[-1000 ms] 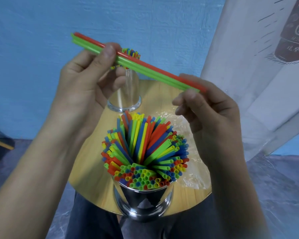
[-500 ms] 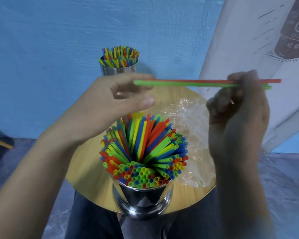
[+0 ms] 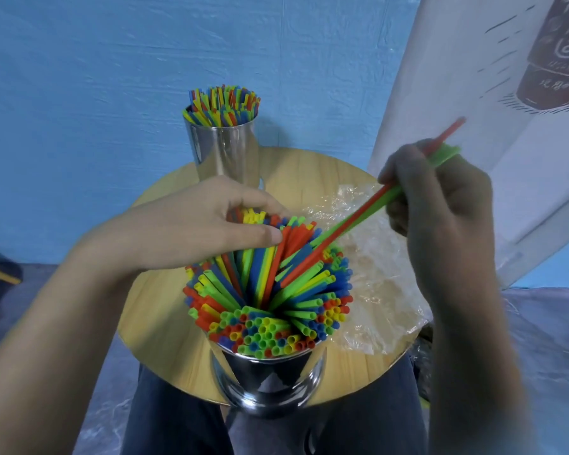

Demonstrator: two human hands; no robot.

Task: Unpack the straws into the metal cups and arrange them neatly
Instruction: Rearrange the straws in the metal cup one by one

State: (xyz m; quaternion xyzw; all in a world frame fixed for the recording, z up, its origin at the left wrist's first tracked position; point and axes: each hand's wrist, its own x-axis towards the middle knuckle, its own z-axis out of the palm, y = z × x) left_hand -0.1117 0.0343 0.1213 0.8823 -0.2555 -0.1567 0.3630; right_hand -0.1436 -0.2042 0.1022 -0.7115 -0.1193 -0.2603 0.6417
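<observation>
Head view: right hand pinches likely featherlight, bendy red and green plastic straws mid-length; left hand rests loose-fingered on packed multicoloured straws.

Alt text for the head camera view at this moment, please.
The right hand pinches a few red and green straws, their lower ends angled into the crowded near metal cup, while the left hand rests on that cup's straws. A far metal cup, also full of straws, and a crumpled plastic wrapper sit on the round wooden table.
</observation>
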